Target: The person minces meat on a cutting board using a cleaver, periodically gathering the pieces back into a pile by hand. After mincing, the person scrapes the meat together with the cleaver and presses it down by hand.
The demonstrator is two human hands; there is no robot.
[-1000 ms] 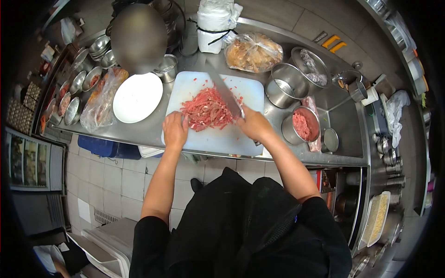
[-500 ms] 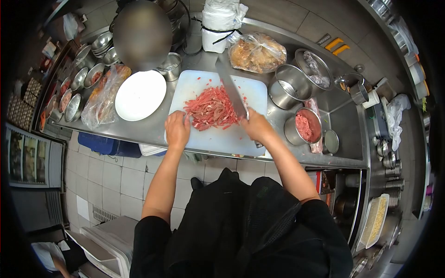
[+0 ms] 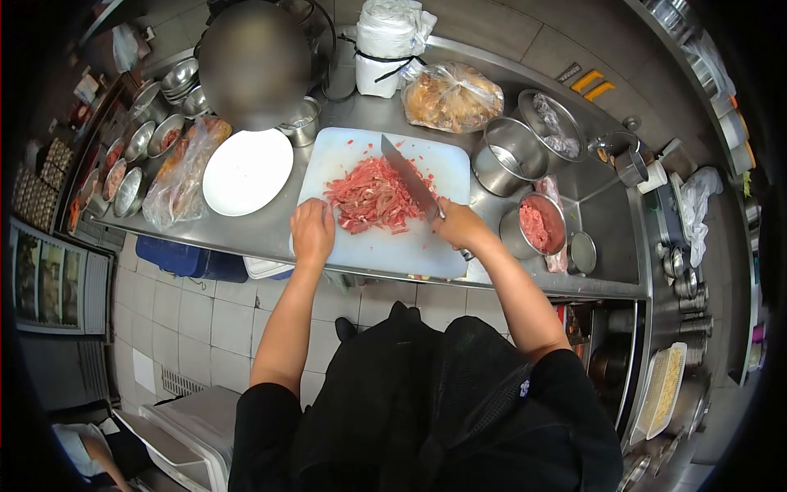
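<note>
A heap of shredded raw red meat lies on a white cutting board, with small scraps scattered round it. My right hand grips a broad-bladed kitchen knife. Its blade slants away to the upper left, along the right side of the heap. Flat on the board's left edge rests my left hand, holding nothing, its fingers pointing away from me beside the meat.
Left of the board stands a white plate, near a bagged food item. Behind lies a plastic bag of brownish food. To the right are an empty metal pot, a pot with minced meat and a sink.
The knife blade has come down lower against the right side of the meat, and my right hand has shifted slightly to the right. My left hand stays at the board's edge.
</note>
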